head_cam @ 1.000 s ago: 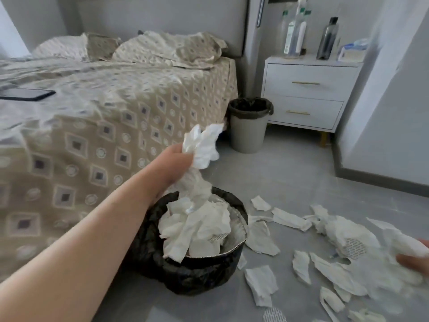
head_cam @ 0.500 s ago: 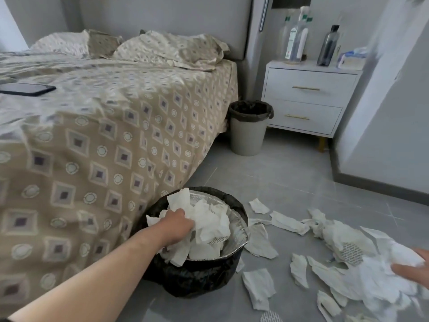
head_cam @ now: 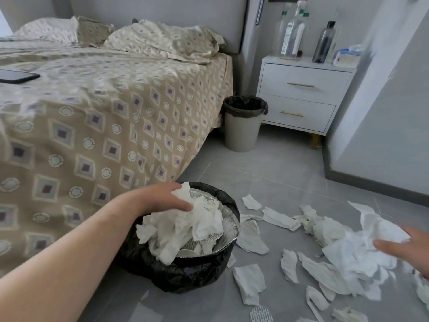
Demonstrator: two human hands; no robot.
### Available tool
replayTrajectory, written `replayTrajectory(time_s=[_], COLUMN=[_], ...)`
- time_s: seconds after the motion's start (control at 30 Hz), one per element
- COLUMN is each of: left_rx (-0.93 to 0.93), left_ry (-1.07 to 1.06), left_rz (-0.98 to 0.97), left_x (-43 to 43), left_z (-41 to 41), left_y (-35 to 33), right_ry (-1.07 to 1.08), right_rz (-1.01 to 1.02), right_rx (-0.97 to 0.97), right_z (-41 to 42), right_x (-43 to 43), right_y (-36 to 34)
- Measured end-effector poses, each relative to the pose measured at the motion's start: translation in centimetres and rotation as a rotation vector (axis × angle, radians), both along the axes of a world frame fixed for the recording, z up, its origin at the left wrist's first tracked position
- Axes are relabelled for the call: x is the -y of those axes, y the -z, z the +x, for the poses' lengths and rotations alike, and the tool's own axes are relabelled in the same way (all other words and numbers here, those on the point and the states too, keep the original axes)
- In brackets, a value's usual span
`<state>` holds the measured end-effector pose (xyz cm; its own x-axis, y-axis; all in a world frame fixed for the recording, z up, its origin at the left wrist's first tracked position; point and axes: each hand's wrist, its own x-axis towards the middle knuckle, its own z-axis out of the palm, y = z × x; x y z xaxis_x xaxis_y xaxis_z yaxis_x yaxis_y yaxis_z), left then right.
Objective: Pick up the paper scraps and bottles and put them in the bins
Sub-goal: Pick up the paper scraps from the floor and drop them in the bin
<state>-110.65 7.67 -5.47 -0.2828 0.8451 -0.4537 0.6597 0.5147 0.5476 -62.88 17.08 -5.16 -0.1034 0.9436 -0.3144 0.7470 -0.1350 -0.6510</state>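
Left grip [head_cam: 160, 201]: fingers spread and fairly straight, pressing on the crumpled paper [head_cam: 185, 231] piled in the black bin [head_cam: 185, 275]; I see nothing pinched.
Right grip [head_cam: 411, 249]: open, fingertips touching the loose heap [head_cam: 352, 254] on the floor.
Key relation: the heap lies at 9 o'clock from the right grip, with the black bin further along that line.
Heap axis: roughly 10 to 4 o'clock.
Nearer grip: the right, I judge.
Bottles [head_cam: 292, 36]: on the nightstand [head_cam: 301, 84], at 1 o'clock.
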Motion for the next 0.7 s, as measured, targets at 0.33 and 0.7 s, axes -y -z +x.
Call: replayTrajectory(time_s=[0.33,0.7], left_rx=[0.452,0.628], left_ry=[-0.533,-0.593], left_rz=[0.534,0.839], left_x=[0.0,-0.4], left_z=[-2.1,-3.3], left_y=[-1.7,-4.4], right_ry=[-0.252,-0.755], right_rz=[-0.036,0.255], right_rx=[-0.48,0.168], right_z=[-17.9,-32.9], right_x=[0.0,2.8], right_y=[-8.4,-0.9])
